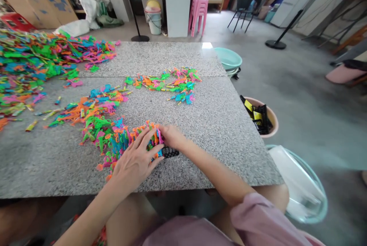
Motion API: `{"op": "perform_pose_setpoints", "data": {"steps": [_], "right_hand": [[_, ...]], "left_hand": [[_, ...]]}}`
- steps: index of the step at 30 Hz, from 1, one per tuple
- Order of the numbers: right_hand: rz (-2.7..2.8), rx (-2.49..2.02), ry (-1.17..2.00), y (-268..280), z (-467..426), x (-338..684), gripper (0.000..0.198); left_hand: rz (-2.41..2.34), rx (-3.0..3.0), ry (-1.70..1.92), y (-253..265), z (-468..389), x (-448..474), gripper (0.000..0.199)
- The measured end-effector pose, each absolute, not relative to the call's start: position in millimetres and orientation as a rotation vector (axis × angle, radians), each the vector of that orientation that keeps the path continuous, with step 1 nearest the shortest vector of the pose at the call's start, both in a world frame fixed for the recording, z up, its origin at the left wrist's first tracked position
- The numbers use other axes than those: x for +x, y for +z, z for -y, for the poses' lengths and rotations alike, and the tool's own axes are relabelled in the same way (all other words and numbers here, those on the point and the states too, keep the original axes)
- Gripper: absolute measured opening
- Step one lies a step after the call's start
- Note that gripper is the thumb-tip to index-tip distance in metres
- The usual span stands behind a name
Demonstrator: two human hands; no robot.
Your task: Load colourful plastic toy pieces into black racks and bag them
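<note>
My left hand (pixel 137 158) lies across a packed row of small plastic toy pieces (pixel 122 142), its fingers spread over their right end. These pieces are orange, green, blue and pink; their exact kind is too small to tell. A black plastic rack (pixel 171 152) with a grid of openings pokes out beneath my left fingertips, and the rest of it is covered. At the row's right end, my right hand (pixel 170 137) has its fingers closed at a pink toy piece (pixel 159 136). My right fingertips are partly hidden.
Loose toy pieces (pixel 97 119) spread leftward, and a large heap (pixel 37 58) fills the far left. A smaller group (pixel 180 81) lies beyond my hands. Right of the speckled stone table (pixel 223 135) stand a tub (pixel 273 119) of black racks and a green-rimmed basin (pixel 322 200).
</note>
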State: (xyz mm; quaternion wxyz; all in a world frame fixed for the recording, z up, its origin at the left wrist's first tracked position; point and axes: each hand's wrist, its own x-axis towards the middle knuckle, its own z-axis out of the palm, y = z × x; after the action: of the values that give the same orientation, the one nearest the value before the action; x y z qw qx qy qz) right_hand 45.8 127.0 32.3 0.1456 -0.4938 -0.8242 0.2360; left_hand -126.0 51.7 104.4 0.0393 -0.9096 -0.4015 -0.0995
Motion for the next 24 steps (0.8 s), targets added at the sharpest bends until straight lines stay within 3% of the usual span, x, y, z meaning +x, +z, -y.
{"op": "perform_pose_setpoints", "data": {"steps": [7, 10, 13, 16, 20, 24], "right_hand": [[2.375, -1.276, 0.762, 23.7, -138.1, 42.5, 0.028], [2.445, -1.193, 0.844, 22.4, -165.8, 58.4, 0.034], [2.263, -1.551, 0.488, 21.2, -197.2, 80.0, 0.045], [2.174, -1.772, 0.177, 9.7, -201.3, 99.3, 0.041], [2.251, -1.727, 0.056, -13.4, -155.2, 126.9, 0.020], [2.124, -1.833, 0.050, -9.8, -121.9, 150.2, 0.015]], "left_hand": [[1.127, -2.774, -0.261, 103.4, -54.7, -128.0, 0.028], [1.059, -2.813, -0.227, 100.9, -56.0, -129.8, 0.031], [1.071, -2.820, -0.273, 97.8, -56.1, -131.3, 0.032], [1.083, -2.818, -0.315, 96.6, -55.7, -132.7, 0.033], [1.063, -2.827, -0.276, 95.8, -55.8, -133.9, 0.035], [1.074, -2.822, -0.277, 93.5, -56.9, -134.2, 0.035]]}}
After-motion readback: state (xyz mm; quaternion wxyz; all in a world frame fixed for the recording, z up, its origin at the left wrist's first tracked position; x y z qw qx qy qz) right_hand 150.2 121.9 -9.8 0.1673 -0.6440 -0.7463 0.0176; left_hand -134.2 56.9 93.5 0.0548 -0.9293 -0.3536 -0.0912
